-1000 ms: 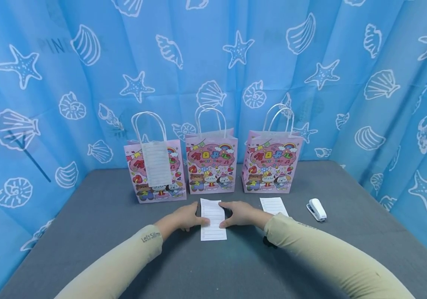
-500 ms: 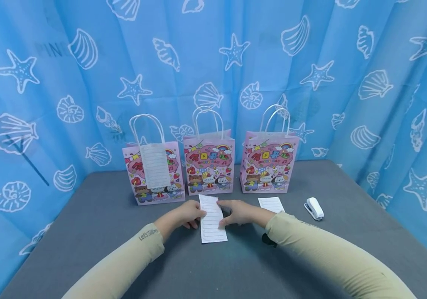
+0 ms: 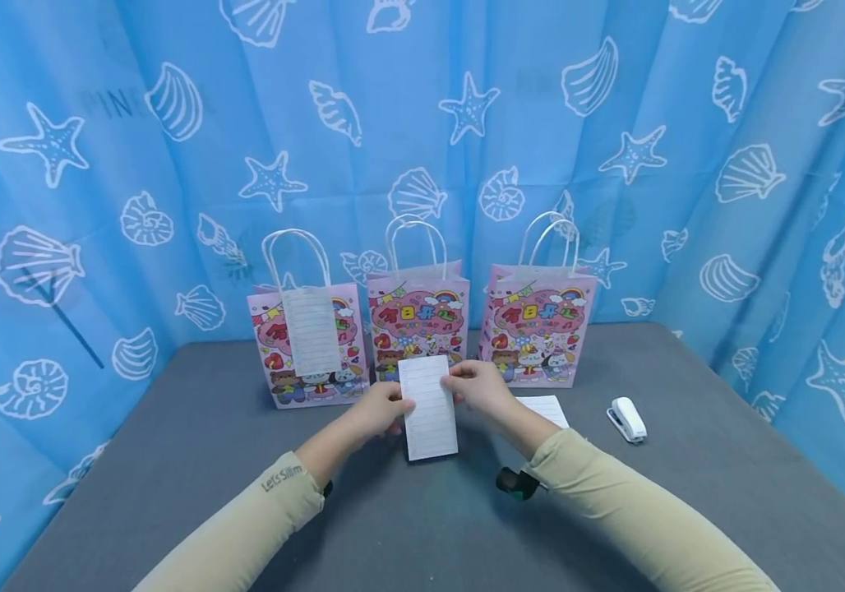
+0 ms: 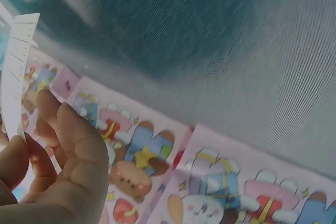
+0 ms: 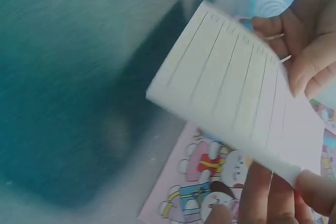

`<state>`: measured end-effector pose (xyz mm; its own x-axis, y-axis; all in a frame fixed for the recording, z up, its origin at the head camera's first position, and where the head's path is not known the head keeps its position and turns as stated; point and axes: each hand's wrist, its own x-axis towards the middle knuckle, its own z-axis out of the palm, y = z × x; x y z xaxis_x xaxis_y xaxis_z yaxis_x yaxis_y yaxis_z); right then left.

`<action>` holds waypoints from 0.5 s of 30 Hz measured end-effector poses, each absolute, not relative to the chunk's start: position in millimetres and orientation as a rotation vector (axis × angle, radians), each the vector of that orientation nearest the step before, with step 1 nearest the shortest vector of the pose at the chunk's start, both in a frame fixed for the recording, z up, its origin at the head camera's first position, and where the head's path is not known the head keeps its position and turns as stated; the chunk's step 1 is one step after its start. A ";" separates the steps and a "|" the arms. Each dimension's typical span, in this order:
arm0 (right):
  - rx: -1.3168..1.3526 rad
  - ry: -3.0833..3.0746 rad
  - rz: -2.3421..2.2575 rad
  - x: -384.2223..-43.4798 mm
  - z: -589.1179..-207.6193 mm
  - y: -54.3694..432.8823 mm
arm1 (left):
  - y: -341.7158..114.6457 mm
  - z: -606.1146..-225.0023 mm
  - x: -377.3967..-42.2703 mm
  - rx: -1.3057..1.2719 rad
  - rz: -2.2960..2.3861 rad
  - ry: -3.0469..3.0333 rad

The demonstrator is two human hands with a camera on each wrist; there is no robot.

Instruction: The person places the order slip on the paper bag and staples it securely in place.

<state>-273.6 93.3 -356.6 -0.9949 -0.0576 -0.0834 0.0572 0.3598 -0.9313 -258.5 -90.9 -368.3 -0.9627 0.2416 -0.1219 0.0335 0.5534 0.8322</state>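
A lined white paper slip (image 3: 430,419) is raised off the table in front of the middle gift bag (image 3: 419,316). My left hand (image 3: 380,409) pinches its left edge between thumb and fingers. At the upper right edge, my right hand (image 3: 482,386) pinches it too. In the right wrist view the paper slip (image 5: 231,77) bends slightly between both hands, its lines plain. Only the edge of the paper slip (image 4: 16,72) shows in the left wrist view, at far left. A similar slip (image 3: 311,330) hangs over the front of the left gift bag (image 3: 352,353), below its handle.
The right gift bag (image 3: 537,329) stands upright beside the middle one. Another lined slip (image 3: 547,409) lies on the grey table (image 3: 422,534), partly behind my right forearm. A white stapler (image 3: 626,420) sits further right. A blue shell-print curtain (image 3: 422,123) hangs behind the bags.
Both hands have lifted the slip off the table and moved it toward the middle bag. My right hand, whose fingers were spread beside the slip, now pinches its edge.
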 end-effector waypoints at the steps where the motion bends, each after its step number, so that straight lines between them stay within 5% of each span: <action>1: 0.008 2.501 -1.750 -273.4 -354.6 92.9 | -90.3 -365.6 -258.8 0.240 1.361 2.583; 15: 0.132 2.442 -1.957 -285.5 -325.1 95.2 | -90.8 -304.5 -270.5 0.260 1.300 3.074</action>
<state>-285.5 95.2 -325.1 -0.9964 0.0598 -0.0605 0.0721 0.2156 -0.9738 -270.5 -90.8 -304.5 -0.9669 0.0616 0.2474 0.2205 0.6895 0.6900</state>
